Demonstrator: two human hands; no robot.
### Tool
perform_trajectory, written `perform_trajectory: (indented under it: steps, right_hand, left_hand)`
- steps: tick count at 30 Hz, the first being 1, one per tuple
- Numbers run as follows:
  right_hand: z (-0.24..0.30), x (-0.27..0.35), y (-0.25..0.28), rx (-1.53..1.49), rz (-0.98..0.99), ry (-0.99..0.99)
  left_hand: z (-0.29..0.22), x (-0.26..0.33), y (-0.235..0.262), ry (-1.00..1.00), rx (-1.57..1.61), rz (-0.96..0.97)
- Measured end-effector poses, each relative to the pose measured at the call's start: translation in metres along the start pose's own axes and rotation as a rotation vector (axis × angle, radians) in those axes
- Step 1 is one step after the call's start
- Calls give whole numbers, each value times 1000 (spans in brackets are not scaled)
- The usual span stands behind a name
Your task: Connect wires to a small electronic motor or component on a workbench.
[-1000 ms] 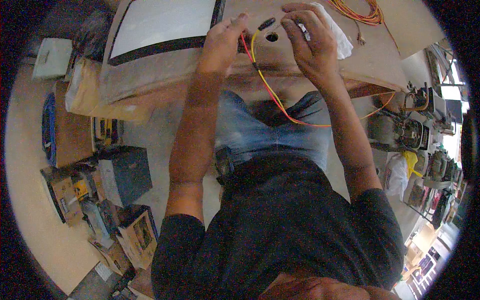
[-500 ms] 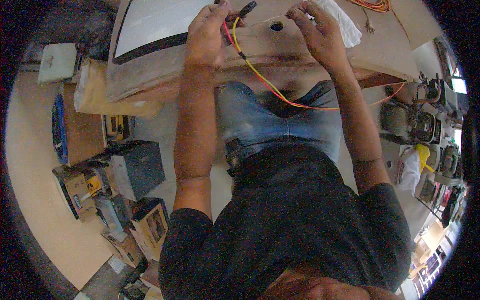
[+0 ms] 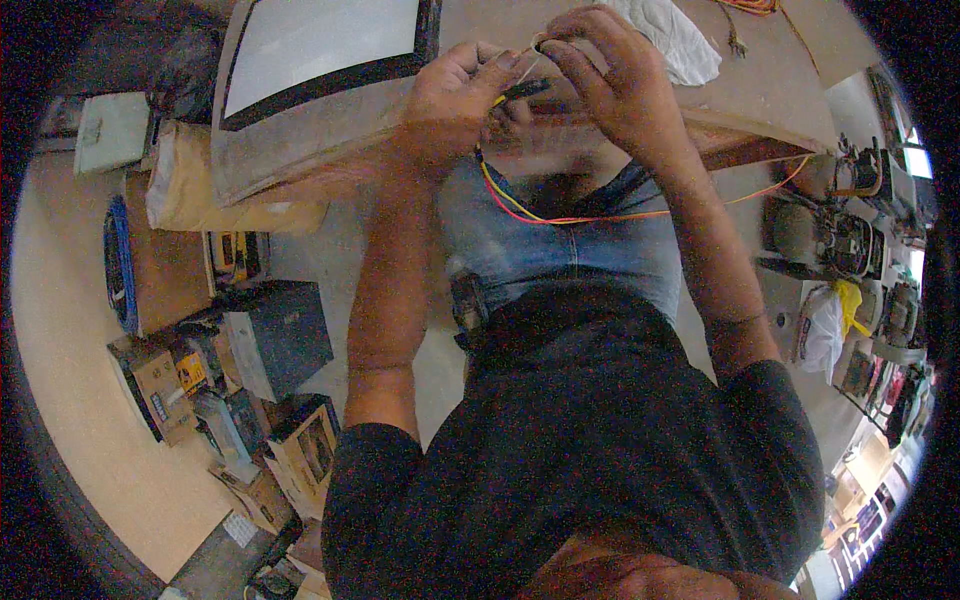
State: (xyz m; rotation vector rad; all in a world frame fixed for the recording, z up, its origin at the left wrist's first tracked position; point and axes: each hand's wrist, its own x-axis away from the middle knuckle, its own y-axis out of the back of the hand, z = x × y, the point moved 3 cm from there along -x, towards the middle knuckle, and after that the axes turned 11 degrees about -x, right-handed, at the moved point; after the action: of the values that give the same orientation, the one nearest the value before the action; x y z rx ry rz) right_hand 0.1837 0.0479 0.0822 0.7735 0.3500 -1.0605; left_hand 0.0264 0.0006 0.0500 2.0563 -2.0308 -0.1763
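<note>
While the left grip and right grip seem to pinch a pale thread between them, sharp tugging could snap it or jerk 2 wires below.

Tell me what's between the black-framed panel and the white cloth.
In the head view, the left hand, then the right hand, over the tan tabletop.

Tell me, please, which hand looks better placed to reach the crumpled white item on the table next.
Probably the right hand: though apparently occupied, it is beside the white item; the left hand, holding wires, is farther away.
</note>
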Motion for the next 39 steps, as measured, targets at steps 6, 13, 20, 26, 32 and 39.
perform_trajectory:
  steps: [6, 13, 20, 26, 32, 39]
  right_hand:
    - [23, 23, -8, 203, -107, 98]
    - [21, 45, -22, 182, 38, 74]
    - [0, 52, -21, 39, -108, -14]
    - [-7, 54, -23, 28, -179, 42]
    - [-3, 57, -22, 94, -170, 77]
    - [-20, 37, -11, 260, -168, 22]
  left_hand:
    - [5, -1, -5, -99, -82, -256]
    - [2, -11, -2, -13, -117, -407]
    - [16, -21, 4, 7, -260, -253]
    - [18, -4, 13, -219, -198, -167]
    - [29, -12, 17, -34, -373, 238]
    - [-4, -14, 17, -200, -526, 230]
